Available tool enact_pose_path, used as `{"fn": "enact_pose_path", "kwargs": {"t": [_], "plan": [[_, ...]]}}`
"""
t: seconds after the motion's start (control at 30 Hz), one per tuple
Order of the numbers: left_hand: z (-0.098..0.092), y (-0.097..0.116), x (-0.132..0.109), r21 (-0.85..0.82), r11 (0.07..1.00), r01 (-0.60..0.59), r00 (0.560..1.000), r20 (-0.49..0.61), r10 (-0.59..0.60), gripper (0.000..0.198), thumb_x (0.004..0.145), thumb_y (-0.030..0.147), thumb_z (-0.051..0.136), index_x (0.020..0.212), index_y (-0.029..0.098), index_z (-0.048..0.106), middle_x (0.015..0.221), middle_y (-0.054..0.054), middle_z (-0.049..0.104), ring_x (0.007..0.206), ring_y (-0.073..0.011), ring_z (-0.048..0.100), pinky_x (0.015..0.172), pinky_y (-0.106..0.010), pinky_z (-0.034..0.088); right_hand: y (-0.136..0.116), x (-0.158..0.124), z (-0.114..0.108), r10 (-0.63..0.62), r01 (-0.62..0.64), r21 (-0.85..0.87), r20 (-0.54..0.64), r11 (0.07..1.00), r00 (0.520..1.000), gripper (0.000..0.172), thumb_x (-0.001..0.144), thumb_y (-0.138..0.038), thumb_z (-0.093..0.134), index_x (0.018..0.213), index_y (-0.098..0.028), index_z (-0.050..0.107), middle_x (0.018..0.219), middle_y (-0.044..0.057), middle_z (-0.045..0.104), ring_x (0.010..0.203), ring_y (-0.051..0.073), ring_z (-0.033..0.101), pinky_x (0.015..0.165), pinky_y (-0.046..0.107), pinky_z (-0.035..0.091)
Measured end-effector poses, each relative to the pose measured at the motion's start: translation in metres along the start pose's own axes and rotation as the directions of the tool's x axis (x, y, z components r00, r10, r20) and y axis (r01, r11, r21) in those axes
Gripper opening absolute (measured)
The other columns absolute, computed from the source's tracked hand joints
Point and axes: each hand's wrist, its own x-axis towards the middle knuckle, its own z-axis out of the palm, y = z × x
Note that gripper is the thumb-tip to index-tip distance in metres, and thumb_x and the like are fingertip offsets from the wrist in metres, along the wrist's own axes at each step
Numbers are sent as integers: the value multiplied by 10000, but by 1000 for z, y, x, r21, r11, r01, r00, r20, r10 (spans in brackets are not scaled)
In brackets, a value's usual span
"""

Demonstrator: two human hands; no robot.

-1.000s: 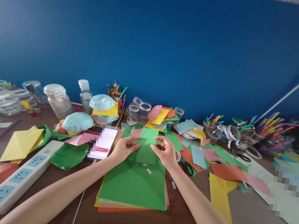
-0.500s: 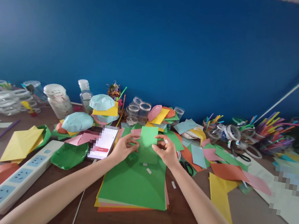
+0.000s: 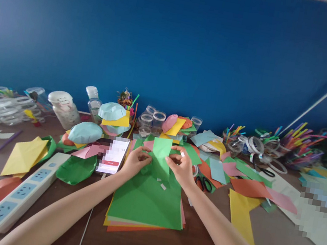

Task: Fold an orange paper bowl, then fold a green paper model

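A small sheet of green paper [image 3: 161, 151] stands bent up between my hands, above a stack of coloured paper sheets [image 3: 145, 204] topped with a larger green sheet. My left hand [image 3: 137, 161] pinches its left side. My right hand [image 3: 181, 167] holds its right side, with a small white tape piece [image 3: 182, 154] stuck on one finger. More tape bits [image 3: 163, 186] lie on the stack. To the left of my left hand lies a smartphone [image 3: 112, 155] with a pixelated screen.
Scissors [image 3: 203, 183] lie among loose paper right of the stack. A white power strip [image 3: 22, 186] sits at the left, near folded paper shapes. Plastic cups, jars and pots of coloured straws [image 3: 301, 142] line the back against a blue wall [image 3: 177, 44].
The small green sheet has gone from lying nearly flat to bending upward between my hands. My fingers have drawn slightly closer around it.
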Motion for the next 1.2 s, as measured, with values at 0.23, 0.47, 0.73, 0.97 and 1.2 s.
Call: {"fn": "enact_pose_path", "kwargs": {"t": [0.23, 0.47, 0.73, 0.97, 1.2], "plan": [[2, -1, -1, -53, 999, -4, 1000, 16, 5, 404, 667, 296, 681, 982, 154, 471, 758, -20, 636, 647, -131, 614, 598, -228, 463, 4, 0, 4, 93, -87, 60, -111, 994, 989, 380, 670, -342, 673, 980, -213, 494, 624, -14, 621, 506, 139, 548, 454, 232, 387], [1, -3, 1, -126, 992, 27, 999, 24, -24, 430, 612, 272, 720, 949, 159, 478, 757, 0, 601, 685, -120, 606, 666, -241, 477, 11, 5, 4, 260, -253, 220, 1, 942, 966, 378, 618, -325, 710, 894, -194, 487, 549, -64, 533, 436, 88, 462, 385, 186, 298], [0, -10, 5, -117, 993, 28, 999, -15, -30, 327, 635, 316, 708, 854, 144, 536, 771, -12, 604, 683, -120, 601, 645, -225, 463, 5, -4, 13, 176, -209, 175, 188, 962, 966, 308, 630, -270, 693, 890, -187, 549, 741, 12, 652, 663, 165, 617, 569, 260, 486], [1, -5, 2, -68, 998, 15, 999, 45, -12, 303, 714, 367, 647, 905, 150, 559, 892, -46, 617, 766, -143, 603, 667, -231, 467, 3, -9, 17, 29, -35, 64, 91, 997, 995, 273, 688, -264, 652, 940, -190, 580, 843, 49, 668, 759, 202, 625, 696, 319, 506], [3, -13, 2, 127, 992, -26, 999, 35, 22, 265, 764, 386, 580, 889, 155, 612, 801, -35, 658, 634, -144, 602, 553, -220, 447, 5, -7, 14, -26, 25, 94, 9, 995, 1000, 233, 681, -304, 670, 859, -190, 571, 776, 35, 641, 689, 169, 590, 629, 274, 486]]}}
